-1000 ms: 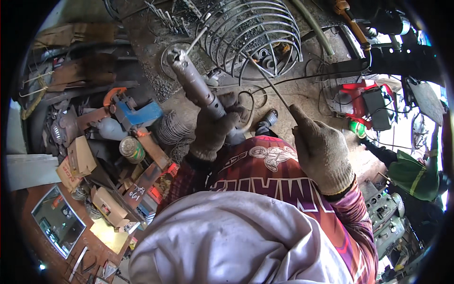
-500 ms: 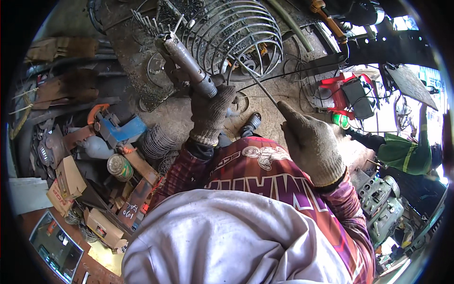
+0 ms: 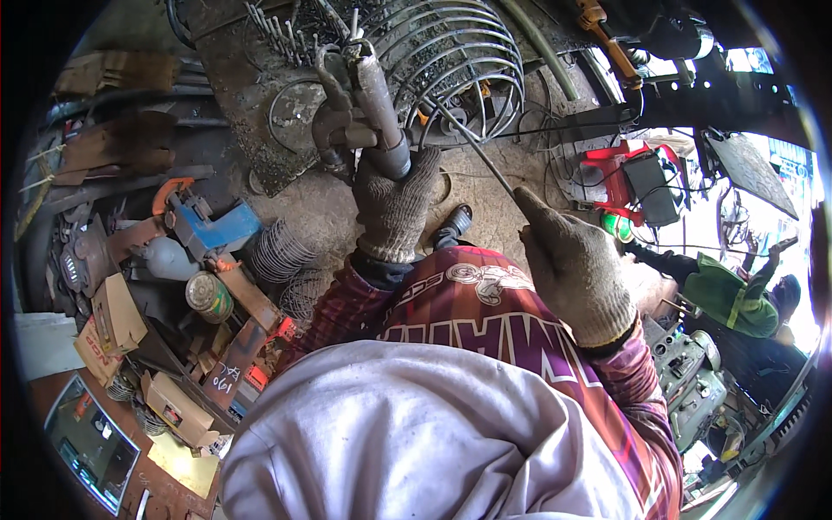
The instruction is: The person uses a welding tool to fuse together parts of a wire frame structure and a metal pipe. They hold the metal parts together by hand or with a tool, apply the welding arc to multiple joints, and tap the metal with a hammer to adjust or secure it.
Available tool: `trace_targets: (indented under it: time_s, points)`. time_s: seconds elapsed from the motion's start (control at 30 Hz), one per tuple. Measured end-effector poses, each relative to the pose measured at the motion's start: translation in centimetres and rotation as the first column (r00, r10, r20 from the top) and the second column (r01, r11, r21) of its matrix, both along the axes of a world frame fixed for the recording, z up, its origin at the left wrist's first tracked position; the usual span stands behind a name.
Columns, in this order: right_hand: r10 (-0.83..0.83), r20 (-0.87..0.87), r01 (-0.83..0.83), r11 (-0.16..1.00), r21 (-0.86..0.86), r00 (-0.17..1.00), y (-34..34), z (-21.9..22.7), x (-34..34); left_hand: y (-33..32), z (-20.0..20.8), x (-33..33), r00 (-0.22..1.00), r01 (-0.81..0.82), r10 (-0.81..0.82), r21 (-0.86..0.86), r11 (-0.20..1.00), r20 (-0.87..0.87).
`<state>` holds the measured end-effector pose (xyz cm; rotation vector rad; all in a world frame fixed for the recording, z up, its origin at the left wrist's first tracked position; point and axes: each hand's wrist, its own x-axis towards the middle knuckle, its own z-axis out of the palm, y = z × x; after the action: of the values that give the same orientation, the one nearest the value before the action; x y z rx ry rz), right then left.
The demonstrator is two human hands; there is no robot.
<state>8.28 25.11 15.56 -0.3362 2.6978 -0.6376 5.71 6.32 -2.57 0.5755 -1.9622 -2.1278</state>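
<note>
My left hand (image 3: 394, 208), in a knitted work glove, is closed around the lower end of a heavy steel pipe tool (image 3: 378, 102). The pipe points away from me, tilted slightly left, and a thick curved jaw with a short stub sits along its left side. My gloved right hand (image 3: 576, 273) grips a thin metal rod (image 3: 478, 149) near its close end. That rod slants up and left to the near side of a round cage of bent metal bars (image 3: 459, 52); whether its tip touches the cage, I cannot tell.
Upright pins (image 3: 277, 35) stand on the dirty metal worktable (image 3: 243, 113). Wire rings (image 3: 279, 253), a blue metal machine part (image 3: 227, 227) and cardboard boxes (image 3: 178, 407) lie left. At right are a red plastic chair (image 3: 611, 182), cables, a grey-green machine (image 3: 693, 373) and a person in green (image 3: 732, 295).
The pipe tool in my left hand has swung rightward and turned, so its side jaw now shows clearly. My right hand and the rod have barely moved. The person in green has shifted posture.
</note>
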Motion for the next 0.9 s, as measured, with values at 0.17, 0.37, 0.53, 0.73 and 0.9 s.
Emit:
trace_targets:
  time_s: [0.17, 0.37, 0.53, 0.73, 0.9]
  points:
    - [0.060, -0.049, -0.059, 0.998, 0.027, 0.997, 0.6, -0.5, -0.1, -0.5, 0.1, 1.1, 0.996, 0.046, -0.049, 0.040, 0.998, 0.070]
    - [0.003, 0.041, -0.001, 0.999, -0.048, 0.999, 0.5, 1.0, -0.9, -1.0, 1.4, 1.4, 1.000, -0.023, 0.025, 0.107, 0.994, -0.013]
    - [0.008, 0.024, -0.007, 0.999, -0.051, 1.000, 0.5, 1.1, -1.0, -0.7, 1.2, -0.7, 0.979, -0.063, 0.079, 0.088, 0.994, -0.189]
    - [0.000, 0.029, 0.002, 0.998, -0.066, 1.000, 0.4, 1.3, -1.2, -0.9, 0.3, -1.5, 0.992, -0.032, -0.006, -0.296, 0.955, -0.127]
    - [0.010, 0.037, -0.008, 0.999, -0.051, 0.999, 0.6, 1.6, -1.5, -0.8, 2.2, -1.9, 0.986, -0.067, -0.009, -0.455, 0.888, -0.164]
